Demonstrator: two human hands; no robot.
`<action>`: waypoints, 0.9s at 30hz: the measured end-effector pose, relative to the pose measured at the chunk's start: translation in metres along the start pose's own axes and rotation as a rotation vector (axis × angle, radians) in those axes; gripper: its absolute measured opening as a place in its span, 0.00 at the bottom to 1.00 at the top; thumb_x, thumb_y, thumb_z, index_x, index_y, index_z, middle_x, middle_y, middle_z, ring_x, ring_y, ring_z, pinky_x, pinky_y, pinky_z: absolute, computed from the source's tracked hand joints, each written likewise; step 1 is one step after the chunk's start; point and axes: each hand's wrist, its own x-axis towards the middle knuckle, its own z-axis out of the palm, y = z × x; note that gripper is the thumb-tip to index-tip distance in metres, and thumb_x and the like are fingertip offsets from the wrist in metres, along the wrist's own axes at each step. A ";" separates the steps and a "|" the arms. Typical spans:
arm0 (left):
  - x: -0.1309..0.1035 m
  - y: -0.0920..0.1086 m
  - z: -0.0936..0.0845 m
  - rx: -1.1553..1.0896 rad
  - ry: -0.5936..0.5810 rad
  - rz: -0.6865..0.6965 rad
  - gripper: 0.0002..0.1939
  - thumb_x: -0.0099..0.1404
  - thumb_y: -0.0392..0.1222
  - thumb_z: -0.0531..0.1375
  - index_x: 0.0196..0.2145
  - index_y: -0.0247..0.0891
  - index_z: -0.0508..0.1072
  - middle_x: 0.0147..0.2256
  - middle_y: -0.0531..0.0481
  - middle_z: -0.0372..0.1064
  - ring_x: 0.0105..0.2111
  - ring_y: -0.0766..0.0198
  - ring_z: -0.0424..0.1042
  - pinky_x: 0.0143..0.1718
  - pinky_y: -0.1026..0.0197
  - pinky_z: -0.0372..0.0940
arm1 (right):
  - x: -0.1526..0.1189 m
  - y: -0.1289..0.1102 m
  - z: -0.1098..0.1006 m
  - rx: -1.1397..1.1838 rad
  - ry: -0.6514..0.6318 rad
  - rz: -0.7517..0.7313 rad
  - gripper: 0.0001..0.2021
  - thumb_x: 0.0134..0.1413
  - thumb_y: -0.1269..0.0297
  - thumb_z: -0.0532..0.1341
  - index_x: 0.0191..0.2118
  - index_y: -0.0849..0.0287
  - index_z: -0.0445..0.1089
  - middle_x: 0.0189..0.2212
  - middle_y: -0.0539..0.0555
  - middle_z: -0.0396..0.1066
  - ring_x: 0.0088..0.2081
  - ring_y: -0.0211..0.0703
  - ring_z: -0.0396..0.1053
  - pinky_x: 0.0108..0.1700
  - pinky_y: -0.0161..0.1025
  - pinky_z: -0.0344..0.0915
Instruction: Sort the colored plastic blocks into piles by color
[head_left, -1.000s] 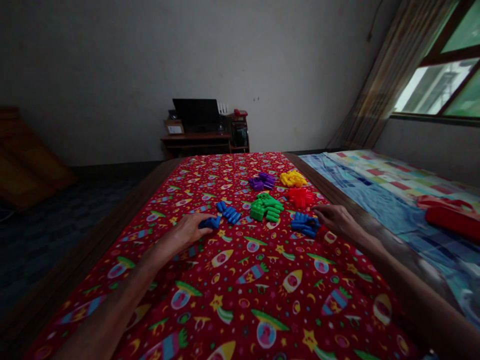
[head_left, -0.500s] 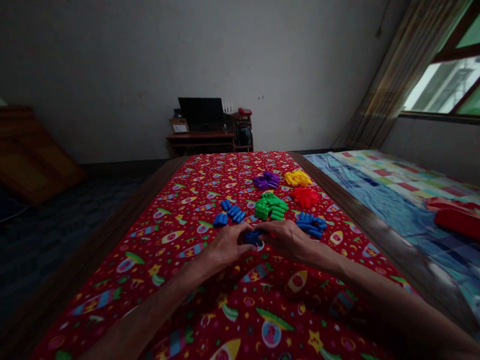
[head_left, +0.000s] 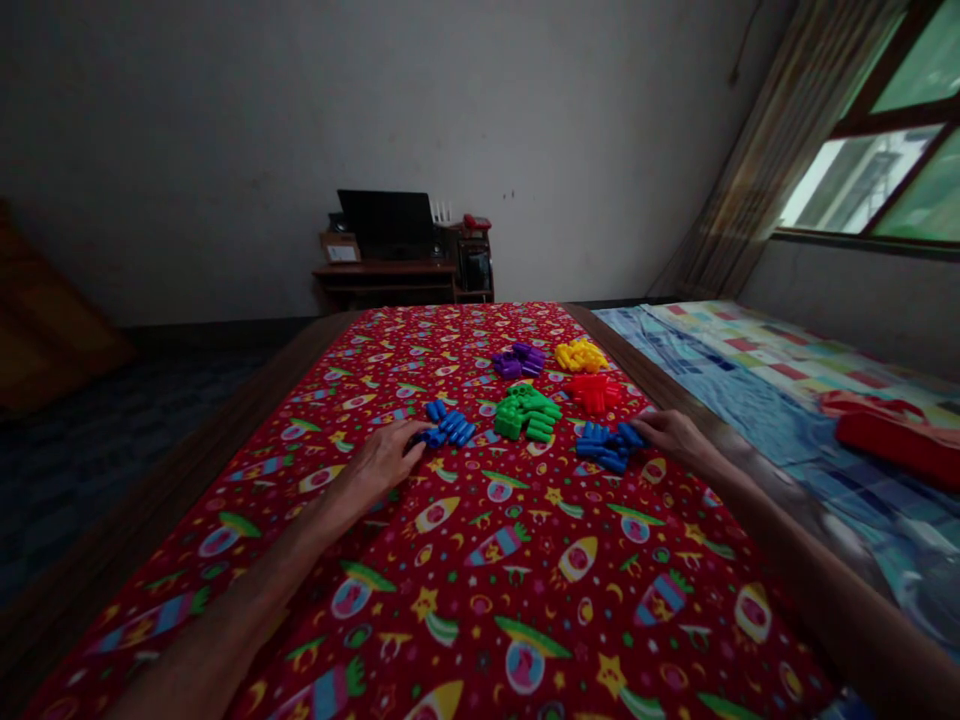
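Note:
Blue pieces lie in two groups on the red patterned cloth (head_left: 480,590). My left hand (head_left: 391,455) is at the left blue group (head_left: 456,427), thumb and fingers closed round a blue piece at its near left edge. At the right blue group (head_left: 602,447), my right hand (head_left: 671,432) pinches a blue piece (head_left: 630,435) on the group's right side. Between the two groups sits a pile of green pieces (head_left: 525,412). Red pieces (head_left: 592,392) lie behind the right blue group.
Farther back are purple pieces (head_left: 519,361) and yellow pieces (head_left: 581,355). The table's dark wooden edge (head_left: 637,365) runs along the right, beside a bed with a checked cover (head_left: 795,350). A desk with a monitor (head_left: 386,225) stands by the wall.
My hands have moved apart from the middle, where they were together round blue pieces. The left went to the left blue group, the right to the right one. The view has turned slightly right.

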 end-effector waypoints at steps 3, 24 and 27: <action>0.005 0.016 -0.011 -0.033 0.045 -0.053 0.16 0.58 0.44 0.53 0.39 0.40 0.77 0.37 0.46 0.78 0.35 0.56 0.75 0.40 0.58 0.69 | 0.001 -0.010 0.008 -0.073 0.187 -0.073 0.18 0.55 0.54 0.55 0.29 0.61 0.76 0.22 0.53 0.73 0.24 0.40 0.66 0.27 0.35 0.59; 0.000 0.042 0.008 -0.113 0.052 0.146 0.21 0.67 0.47 0.51 0.53 0.36 0.71 0.54 0.39 0.68 0.55 0.51 0.66 0.58 0.45 0.61 | -0.001 -0.040 0.013 -0.297 0.251 -0.395 0.14 0.61 0.61 0.53 0.46 0.60 0.71 0.36 0.60 0.75 0.36 0.47 0.72 0.39 0.40 0.66; -0.001 0.015 0.029 -0.027 -0.003 0.195 0.22 0.67 0.47 0.51 0.55 0.37 0.69 0.59 0.38 0.63 0.60 0.47 0.60 0.60 0.41 0.57 | 0.003 -0.010 0.002 -0.388 0.232 -0.311 0.17 0.61 0.57 0.51 0.40 0.62 0.73 0.32 0.61 0.76 0.33 0.47 0.72 0.36 0.39 0.65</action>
